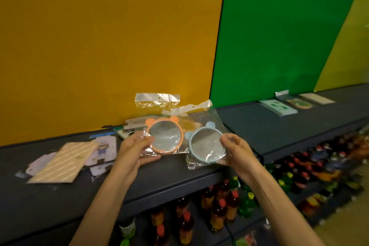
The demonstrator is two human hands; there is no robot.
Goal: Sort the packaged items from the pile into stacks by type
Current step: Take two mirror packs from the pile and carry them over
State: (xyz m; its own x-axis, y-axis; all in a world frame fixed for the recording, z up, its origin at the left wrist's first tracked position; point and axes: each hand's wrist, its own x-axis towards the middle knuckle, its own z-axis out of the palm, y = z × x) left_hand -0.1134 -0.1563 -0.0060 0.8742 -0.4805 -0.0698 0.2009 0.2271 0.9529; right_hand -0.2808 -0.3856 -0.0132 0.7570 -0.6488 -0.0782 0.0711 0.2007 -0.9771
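My left hand grips an orange bear-eared round mirror in a clear plastic bag, held above the dark shelf top. Beside it, my right hand pinches a light blue bear-eared mirror in its own clear bag. The two mirrors are side by side, nearly touching. To the left lies the pile: a beige striped package over several white carded packages. More small packaged items sit behind my left hand, partly hidden by the bags.
Far right on the shelf top lie a pale green packet, a green round item in a bag and a beige flat packet. Yellow and green wall panels stand behind. Bottles fill the shelves below the front edge.
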